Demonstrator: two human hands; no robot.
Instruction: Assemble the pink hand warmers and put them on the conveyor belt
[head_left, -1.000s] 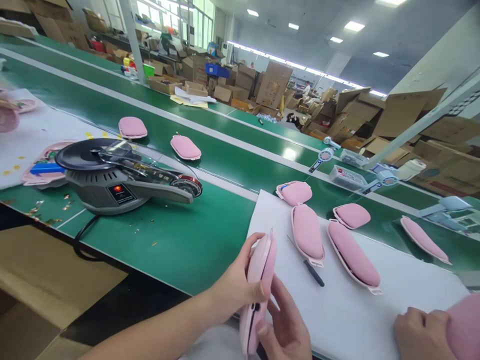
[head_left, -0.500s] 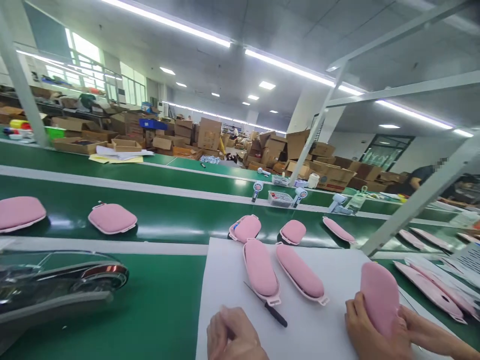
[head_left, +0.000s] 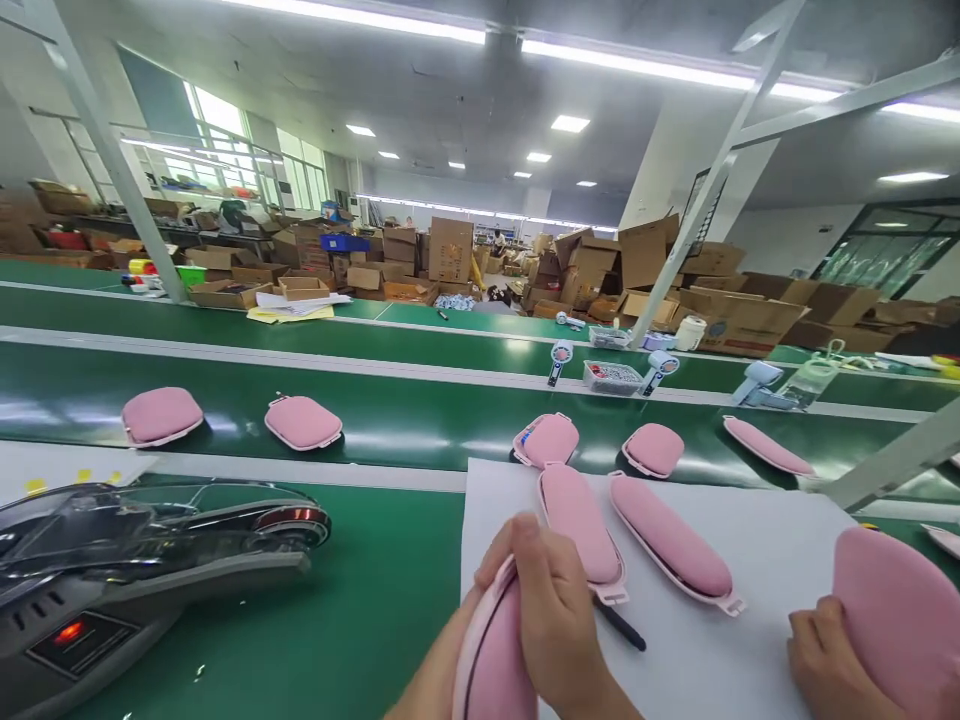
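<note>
Low in the head view, I hold a pink padded piece [head_left: 495,660] on edge, its pale rim facing me and a dark seam running along it. My left hand [head_left: 442,650] supports it from the left, mostly hidden behind it. My right hand [head_left: 559,610] wraps its upper right side, thumb near the top. Just beyond, two long pink padded pieces, one [head_left: 577,520] nearer and another [head_left: 667,535] to its right, lie on white paper [head_left: 697,660]. A black-handled tool [head_left: 621,625] lies beside my right hand, its thin shaft now hidden.
At the right edge a co-worker's hand [head_left: 840,660] holds another pink piece [head_left: 892,610]. A dark machine [head_left: 187,560] with a clear cover and red light stands left. Several rounded pink pieces [head_left: 304,423] sit along the green belt [head_left: 420,430]. A metal post [head_left: 892,455] slants up on the right.
My hands were clasped lower down, with no piece visible; a pink padded piece now shows between them. The view has swung left, shifting things rightward. The co-worker still holds a pink piece.
</note>
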